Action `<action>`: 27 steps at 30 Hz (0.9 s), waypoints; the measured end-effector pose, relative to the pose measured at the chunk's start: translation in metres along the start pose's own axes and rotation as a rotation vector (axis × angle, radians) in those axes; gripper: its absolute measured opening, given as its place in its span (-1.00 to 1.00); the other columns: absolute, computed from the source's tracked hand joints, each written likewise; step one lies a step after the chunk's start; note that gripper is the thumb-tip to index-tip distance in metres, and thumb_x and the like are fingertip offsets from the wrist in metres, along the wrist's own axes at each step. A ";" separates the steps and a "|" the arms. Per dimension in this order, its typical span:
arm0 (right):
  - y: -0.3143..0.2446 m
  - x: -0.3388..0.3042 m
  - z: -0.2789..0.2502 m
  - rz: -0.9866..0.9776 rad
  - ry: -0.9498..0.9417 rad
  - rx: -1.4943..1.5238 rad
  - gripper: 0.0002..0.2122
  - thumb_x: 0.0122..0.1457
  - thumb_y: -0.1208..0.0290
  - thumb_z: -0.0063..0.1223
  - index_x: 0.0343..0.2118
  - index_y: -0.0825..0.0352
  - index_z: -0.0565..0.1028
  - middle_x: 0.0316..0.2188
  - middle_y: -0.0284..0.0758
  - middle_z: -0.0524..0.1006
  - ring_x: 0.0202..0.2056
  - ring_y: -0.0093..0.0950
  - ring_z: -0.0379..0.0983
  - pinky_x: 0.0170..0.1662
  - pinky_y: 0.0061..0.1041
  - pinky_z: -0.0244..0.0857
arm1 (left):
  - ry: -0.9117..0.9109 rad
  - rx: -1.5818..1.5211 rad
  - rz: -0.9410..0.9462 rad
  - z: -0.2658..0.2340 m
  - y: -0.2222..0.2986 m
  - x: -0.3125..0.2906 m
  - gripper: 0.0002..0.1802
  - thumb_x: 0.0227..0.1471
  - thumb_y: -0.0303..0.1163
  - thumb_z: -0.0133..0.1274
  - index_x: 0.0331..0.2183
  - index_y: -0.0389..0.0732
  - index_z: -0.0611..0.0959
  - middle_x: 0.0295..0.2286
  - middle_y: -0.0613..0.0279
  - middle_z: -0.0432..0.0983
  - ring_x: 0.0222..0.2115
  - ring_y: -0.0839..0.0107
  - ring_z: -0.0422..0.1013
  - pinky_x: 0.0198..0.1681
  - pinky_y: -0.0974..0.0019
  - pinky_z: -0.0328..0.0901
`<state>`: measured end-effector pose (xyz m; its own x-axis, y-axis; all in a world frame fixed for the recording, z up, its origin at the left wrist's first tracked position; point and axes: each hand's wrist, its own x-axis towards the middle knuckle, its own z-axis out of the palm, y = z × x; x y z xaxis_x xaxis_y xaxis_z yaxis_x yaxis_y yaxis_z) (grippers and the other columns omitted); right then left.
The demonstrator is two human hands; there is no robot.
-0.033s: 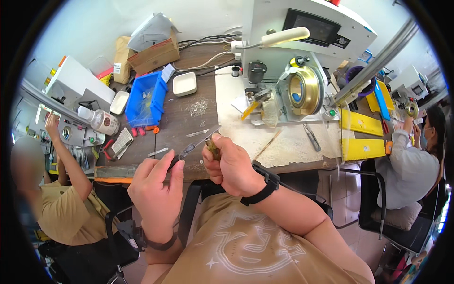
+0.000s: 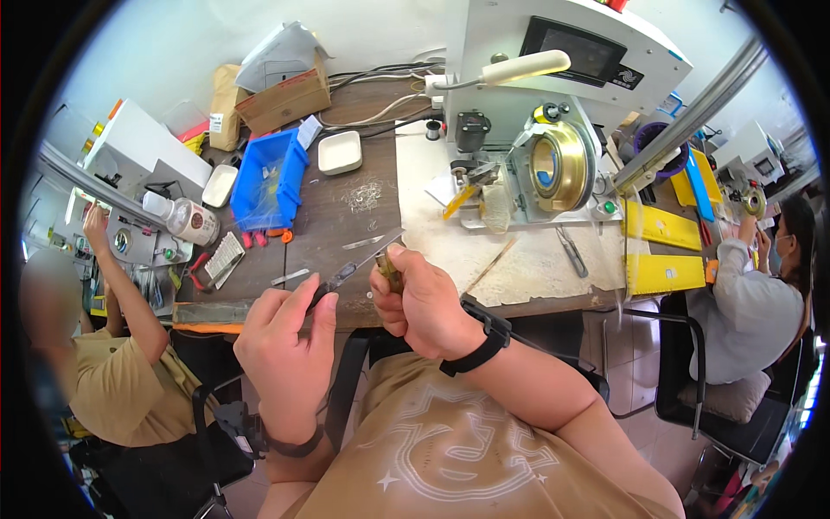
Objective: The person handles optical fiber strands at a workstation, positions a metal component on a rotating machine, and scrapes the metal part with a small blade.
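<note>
Pinched between the thumb and fingers of my left hand is a slim tool with a black grip, a greyish see-through middle and a thin metal tip. Its tip points up and right, beside my right thumb. My right hand is closed around a small brass-coloured piece, mostly hidden by the fingers. Whether the tip touches that piece, I cannot tell. Both hands are over the front edge of the brown table.
A machine with a golden ring stands at the back right, under a white lamp. Tweezers lie before it. Leftward are a blue bin, a white dish and small metal bits. Co-workers sit on both sides.
</note>
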<state>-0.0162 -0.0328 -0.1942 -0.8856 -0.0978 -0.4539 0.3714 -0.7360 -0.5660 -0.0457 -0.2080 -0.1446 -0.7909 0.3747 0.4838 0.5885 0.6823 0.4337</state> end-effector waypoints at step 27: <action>-0.001 0.004 -0.012 -0.073 0.030 0.050 -0.57 0.43 0.01 -0.37 -0.50 0.20 0.26 -0.65 -0.51 0.12 -0.63 -0.62 -0.07 -0.59 -0.57 -0.17 | -0.020 0.001 -0.006 0.002 -0.006 0.000 -0.73 0.07 -0.38 0.33 -0.18 -0.28 0.76 -0.50 0.17 0.50 -0.54 0.32 0.43 -0.44 0.30 0.31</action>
<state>-0.0165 -0.0241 -0.2035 -0.9009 -0.0227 -0.4335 0.2907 -0.7732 -0.5636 -0.0492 -0.2111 -0.1489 -0.7974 0.3831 0.4662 0.5838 0.6851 0.4357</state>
